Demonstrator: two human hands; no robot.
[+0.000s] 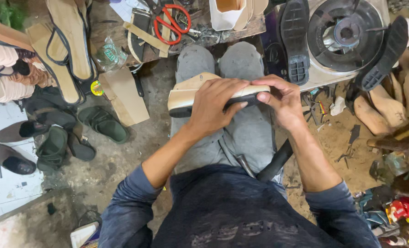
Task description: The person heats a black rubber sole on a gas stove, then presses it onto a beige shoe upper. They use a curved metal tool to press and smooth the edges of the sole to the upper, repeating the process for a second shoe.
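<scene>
I sit with a shoe (186, 94) lying sideways across my knees, its tan upper toward the worktop and its black sole edge toward me. My left hand (212, 106) lies over the middle of it, fingers curled over the far side and thumb tucked along the sole, so that grip is clenched on the shoe. My right hand (282, 102) meets it at the right end: the fingers fold over the top of the shoe and the thumb presses on the pale rim there, so this grip too is grasping the shoe. The two hands touch at the fingertips.

A dark handle (274, 161) sticks out from under my right forearm, resting on my lap.

Ahead of my knees stands a low wooden worktop (108, 27) with red-handled scissors (171, 24) lying on it among strips and scraps. To the right of it a black sole (295, 39) leans against a round metal burner (344, 34), and a second black sole (386, 53) leans on the burner's right side. Wooden lasts (369, 115) lie on the dirt floor beyond my right arm.

On my left, flat sandal soles with dark straps (67, 50) are stacked by the worktop, a piece of card (124, 96) lies on the floor, and green sandals (104, 123) and brown shoes (9, 158) are scattered near the white tiles.
</scene>
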